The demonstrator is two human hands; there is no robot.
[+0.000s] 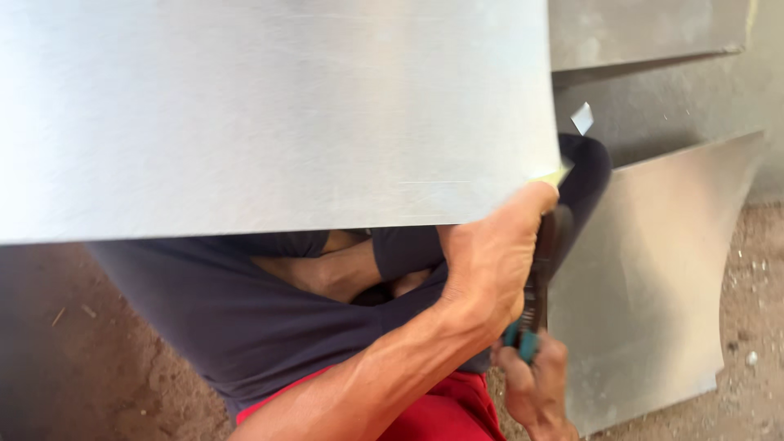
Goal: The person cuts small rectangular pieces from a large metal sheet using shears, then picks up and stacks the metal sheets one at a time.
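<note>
Right, so on my left the big metal sheet fills most of my view, tilted up over my lap so its lower edge runs across my knees and its right-hand corner comes down to where I can work on it. Below it I can see my dark shorts and a strip of red cloth near the bottom, with my legs folded under the sheet, which is what props it.

Moving right, my left hand is closed on that lower right corner of the sheet, thumb up against the edge, pinning it steady. Just beside it my right hand is wrapped shut around the teal-handled snips, held upright so the dark blades rise toward the corner; where exactly the blades meet the metal I cannot tell, my left hand hides it. A small shiny offcut sits just above the corner, whether loose or attached I cannot say.

Further right, a second curved metal sheet stands on the dirt floor, against a grey wall. The floor is bare earth, gritty, with pale specks.
</note>
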